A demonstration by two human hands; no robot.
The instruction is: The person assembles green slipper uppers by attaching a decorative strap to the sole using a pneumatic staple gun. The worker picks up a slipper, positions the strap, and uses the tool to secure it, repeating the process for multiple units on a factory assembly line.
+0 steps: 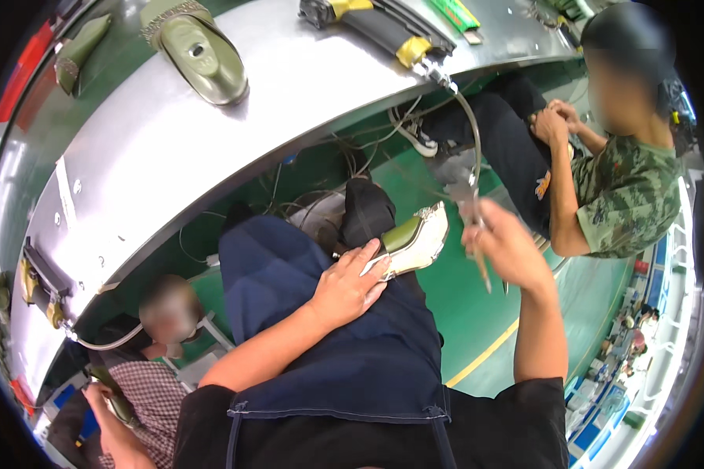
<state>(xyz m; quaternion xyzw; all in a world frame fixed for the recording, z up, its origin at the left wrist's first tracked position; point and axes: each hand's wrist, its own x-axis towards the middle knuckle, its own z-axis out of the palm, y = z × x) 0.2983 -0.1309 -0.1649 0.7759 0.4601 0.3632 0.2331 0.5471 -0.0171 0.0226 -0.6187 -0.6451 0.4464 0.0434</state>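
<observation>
An olive-green shoe last [403,238] with a pale cream piece of shoe upper or lining along its underside rests on my thigh. My left hand [350,285] wraps over one end and presses it against the dark blue apron [321,359]. To its right, raised in the air and apart from the shoe, my right hand [502,244] is closed round a pair of pincers [481,264]. Their thin handle ends stick out below the fist; the grey head above it is smeared by motion.
A curved metal bench [141,156] carries another olive shoe last [199,59] and a black-and-yellow air tool [375,31] with a hose [475,129]. One co-worker in camouflage [630,180] sits at right, another in a checked shirt [149,399] at lower left. Cables lie beneath the bench.
</observation>
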